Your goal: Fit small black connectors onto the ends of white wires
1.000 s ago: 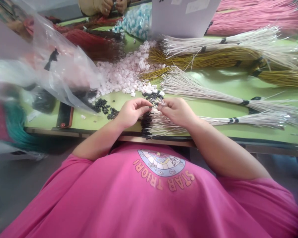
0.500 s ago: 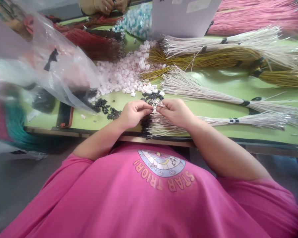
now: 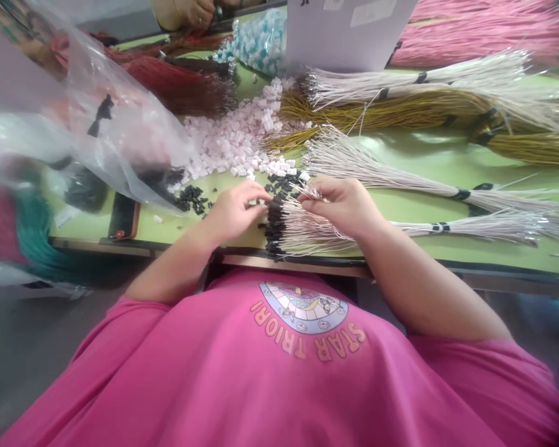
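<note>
My left hand (image 3: 235, 210) is curled at the near edge of the green table (image 3: 400, 205), its fingertips pinched by the black ends of a fan of thin white wires (image 3: 302, 233). What it pinches is too small to see. My right hand (image 3: 347, 203) is closed on a few white wire ends, held just above that fan. Loose small black connectors (image 3: 193, 200) lie to the left of my left hand, with more (image 3: 284, 181) just beyond my fingertips.
A heap of pale pink connectors (image 3: 233, 143) lies behind the hands. Tied bundles of white wires (image 3: 447, 186), yellow wires (image 3: 400, 112), pink wires (image 3: 484, 31) and dark red wires (image 3: 177, 81) cover the table. A clear plastic bag (image 3: 97, 124) hangs at left. Another person's hands (image 3: 190, 11) work at the far edge.
Both hands have parted slightly. My left hand dropped lower and leftward toward the black wire ends, while my right hand stayed up holding wire tips.
</note>
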Motion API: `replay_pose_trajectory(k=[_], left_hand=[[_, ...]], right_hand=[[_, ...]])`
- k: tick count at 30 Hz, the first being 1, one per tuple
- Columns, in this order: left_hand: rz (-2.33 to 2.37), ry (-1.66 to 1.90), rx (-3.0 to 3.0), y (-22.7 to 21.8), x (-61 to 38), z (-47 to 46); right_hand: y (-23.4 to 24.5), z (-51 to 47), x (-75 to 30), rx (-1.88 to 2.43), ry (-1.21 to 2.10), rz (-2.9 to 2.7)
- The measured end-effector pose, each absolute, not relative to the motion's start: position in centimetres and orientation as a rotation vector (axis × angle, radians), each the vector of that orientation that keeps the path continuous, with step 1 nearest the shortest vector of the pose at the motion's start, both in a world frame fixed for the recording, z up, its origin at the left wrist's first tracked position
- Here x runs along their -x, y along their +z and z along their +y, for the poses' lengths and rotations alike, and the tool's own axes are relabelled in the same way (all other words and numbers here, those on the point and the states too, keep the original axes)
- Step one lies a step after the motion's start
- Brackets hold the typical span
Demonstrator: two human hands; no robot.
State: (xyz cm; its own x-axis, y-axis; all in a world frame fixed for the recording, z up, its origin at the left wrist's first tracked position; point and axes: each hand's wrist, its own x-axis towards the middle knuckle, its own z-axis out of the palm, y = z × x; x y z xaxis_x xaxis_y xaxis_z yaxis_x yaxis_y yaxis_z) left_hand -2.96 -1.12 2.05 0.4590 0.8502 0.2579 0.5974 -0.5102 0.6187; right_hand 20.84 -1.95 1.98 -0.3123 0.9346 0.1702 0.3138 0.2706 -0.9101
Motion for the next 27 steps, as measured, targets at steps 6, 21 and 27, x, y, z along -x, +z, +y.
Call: replay_pose_trajectory(k=[6,21,27], left_hand=[[1.679,0.395,-2.292,2.1,7.1,1.0],[1.442,0.004,-2.462,0.0,3.6,2.7],[1.472,0.139,-2.441,-0.6,4.2,2.7]], right_hand=[[1.8,-1.9,-21.1,1.181,1.295,-1.75],[2.4,-2.0,-20.1,1.303,1.056,-1.923],[2.0,-2.0,-20.0,1.25,1.119,-1.869]])
